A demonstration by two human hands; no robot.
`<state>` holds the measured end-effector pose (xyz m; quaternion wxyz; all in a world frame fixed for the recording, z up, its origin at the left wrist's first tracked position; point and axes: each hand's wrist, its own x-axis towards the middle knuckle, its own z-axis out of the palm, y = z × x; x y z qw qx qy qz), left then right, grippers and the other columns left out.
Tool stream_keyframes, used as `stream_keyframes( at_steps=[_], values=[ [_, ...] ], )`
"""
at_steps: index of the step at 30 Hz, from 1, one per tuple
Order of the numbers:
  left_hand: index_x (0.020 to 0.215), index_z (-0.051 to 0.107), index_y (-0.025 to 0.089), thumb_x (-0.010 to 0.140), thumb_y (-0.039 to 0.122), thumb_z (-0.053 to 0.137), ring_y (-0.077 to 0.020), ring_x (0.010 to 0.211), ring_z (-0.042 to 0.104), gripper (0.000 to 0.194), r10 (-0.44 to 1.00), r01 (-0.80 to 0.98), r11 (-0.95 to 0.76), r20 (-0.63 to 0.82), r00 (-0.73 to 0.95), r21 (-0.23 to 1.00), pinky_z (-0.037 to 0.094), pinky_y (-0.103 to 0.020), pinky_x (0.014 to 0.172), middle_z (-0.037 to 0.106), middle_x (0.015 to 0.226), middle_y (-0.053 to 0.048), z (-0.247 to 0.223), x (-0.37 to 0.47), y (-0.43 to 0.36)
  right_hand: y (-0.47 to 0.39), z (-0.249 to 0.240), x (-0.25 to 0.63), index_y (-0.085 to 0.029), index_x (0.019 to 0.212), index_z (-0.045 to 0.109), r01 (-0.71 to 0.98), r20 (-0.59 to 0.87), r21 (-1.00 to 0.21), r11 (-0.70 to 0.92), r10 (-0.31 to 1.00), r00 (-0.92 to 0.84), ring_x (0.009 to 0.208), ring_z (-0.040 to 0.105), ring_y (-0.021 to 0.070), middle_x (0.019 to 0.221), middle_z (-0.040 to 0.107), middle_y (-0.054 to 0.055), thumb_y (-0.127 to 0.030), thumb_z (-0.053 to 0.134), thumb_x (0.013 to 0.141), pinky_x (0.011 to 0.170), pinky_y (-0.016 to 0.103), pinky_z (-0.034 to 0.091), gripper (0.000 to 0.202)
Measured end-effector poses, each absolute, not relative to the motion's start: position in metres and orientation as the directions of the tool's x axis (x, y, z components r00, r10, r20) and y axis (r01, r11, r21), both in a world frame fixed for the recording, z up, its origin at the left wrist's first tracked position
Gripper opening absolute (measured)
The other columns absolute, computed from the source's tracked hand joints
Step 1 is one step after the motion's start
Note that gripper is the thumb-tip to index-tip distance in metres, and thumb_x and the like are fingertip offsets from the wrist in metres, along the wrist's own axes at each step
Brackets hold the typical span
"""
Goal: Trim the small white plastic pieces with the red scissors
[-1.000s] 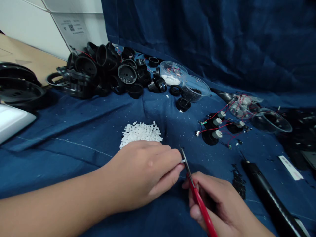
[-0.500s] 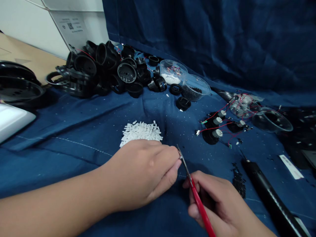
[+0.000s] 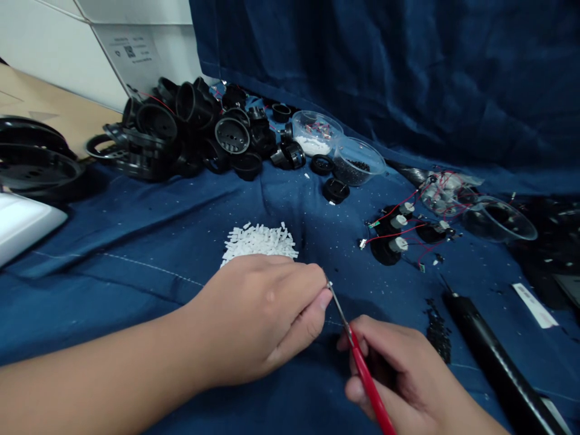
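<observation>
Centrally, low in the frame: small white piece [image 3: 330, 284], pinched at the fingertips of the left hand [image 3: 258, 320], fingers drawn close together. Red-handled cutter [image 3: 357, 356] meets it tip-first, long axis running from lower right up to the left, blades nearly closed. Right hand [image 3: 408, 380] curls tight around the red handles. Pile of white pieces [image 3: 259, 241] just above the left hand, on blue cloth [image 3: 136, 241]. Black plastic housings [image 3: 190, 130], upper left.
</observation>
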<state>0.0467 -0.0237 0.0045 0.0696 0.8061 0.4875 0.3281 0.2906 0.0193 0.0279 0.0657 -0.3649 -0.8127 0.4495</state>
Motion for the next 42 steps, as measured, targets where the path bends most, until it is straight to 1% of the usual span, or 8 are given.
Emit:
stream_keyframes(
  at_steps=[10,18,23,31,34,37,39,42],
  values=[
    [0.085,0.049,0.022,0.105,0.022,0.049,-0.0137,0.060,0.044,0.020,0.843,0.734,-0.480,0.483,0.235,0.480,0.034,-0.031,0.058,0.050,0.072,0.005,0.007,0.047,-0.024,0.021,0.031,0.289,-0.023,0.076,0.051,0.557,-0.296,-0.789,0.259,0.635,-0.714,0.058,0.054,0.0141,0.068,0.058,-0.003,-0.042,0.072,0.094,0.053,0.024,0.041,0.033],
    [0.090,0.052,0.022,0.108,0.024,0.045,-0.0162,0.065,0.048,0.019,0.830,0.757,-0.509,0.468,0.304,0.410,0.037,-0.033,0.062,0.053,0.076,0.003,0.009,0.046,-0.023,0.018,0.037,0.288,-0.024,0.075,0.049,0.527,-0.345,-0.841,0.121,0.632,-0.694,0.060,0.058,0.0153,0.069,0.061,-0.002,-0.042,0.070,0.093,0.052,0.022,0.046,0.033],
    [0.094,0.052,0.022,0.108,0.022,0.042,-0.0170,0.068,0.049,0.017,0.840,0.751,-0.508,0.436,0.324,0.421,0.037,-0.033,0.063,0.053,0.080,0.002,0.009,0.045,-0.024,0.021,0.039,0.291,-0.023,0.079,0.053,0.561,-0.364,-0.812,0.160,0.613,-0.701,0.062,0.059,0.0136,0.072,0.061,-0.003,-0.046,0.072,0.094,0.056,0.019,0.048,0.034],
    [0.097,0.048,0.023,0.109,0.018,0.041,-0.0167,0.070,0.049,0.015,0.858,0.756,-0.490,0.391,0.333,0.434,0.037,-0.033,0.064,0.054,0.084,0.002,0.011,0.044,-0.026,0.018,0.034,0.298,-0.023,0.081,0.065,0.580,-0.259,-0.766,0.279,0.691,-0.675,0.062,0.063,0.0154,0.085,0.073,0.002,-0.057,0.070,0.094,0.055,0.022,0.052,0.037],
    [0.099,0.049,0.023,0.109,0.018,0.041,-0.0167,0.070,0.050,0.014,0.860,0.754,-0.487,0.391,0.328,0.441,0.037,-0.032,0.064,0.055,0.084,0.002,0.010,0.044,-0.025,0.017,0.038,0.295,-0.025,0.080,0.065,0.542,-0.302,-0.822,0.171,0.676,-0.672,0.062,0.066,0.0172,0.075,0.071,0.000,-0.053,0.072,0.093,0.054,0.022,0.054,0.032],
    [0.100,0.050,0.023,0.109,0.018,0.041,-0.0165,0.067,0.049,0.014,0.854,0.746,-0.495,0.405,0.326,0.445,0.036,-0.032,0.062,0.055,0.083,0.002,0.009,0.044,-0.023,0.017,0.041,0.291,-0.026,0.077,0.062,0.483,-0.322,-0.873,0.074,0.655,-0.683,0.063,0.071,0.0178,0.072,0.072,-0.002,-0.038,0.065,0.095,0.053,0.022,0.054,0.022],
    [0.100,0.050,0.022,0.109,0.018,0.041,-0.0166,0.067,0.049,0.014,0.852,0.745,-0.498,0.410,0.325,0.444,0.036,-0.032,0.062,0.055,0.082,0.002,0.009,0.044,-0.023,0.018,0.041,0.288,-0.026,0.076,0.061,0.477,-0.315,-0.875,0.075,0.659,-0.683,0.064,0.072,0.0180,0.073,0.073,-0.002,-0.033,0.064,0.094,0.053,0.023,0.053,0.019],
    [0.098,0.050,0.022,0.109,0.019,0.041,-0.0168,0.068,0.050,0.014,0.853,0.746,-0.497,0.408,0.326,0.443,0.037,-0.032,0.063,0.055,0.082,0.002,0.008,0.044,-0.024,0.018,0.040,0.288,-0.026,0.076,0.061,0.520,-0.298,-0.841,0.152,0.672,-0.678,0.059,0.066,0.0171,0.069,0.069,-0.002,-0.041,0.069,0.094,0.054,0.023,0.053,0.025]
  ],
)
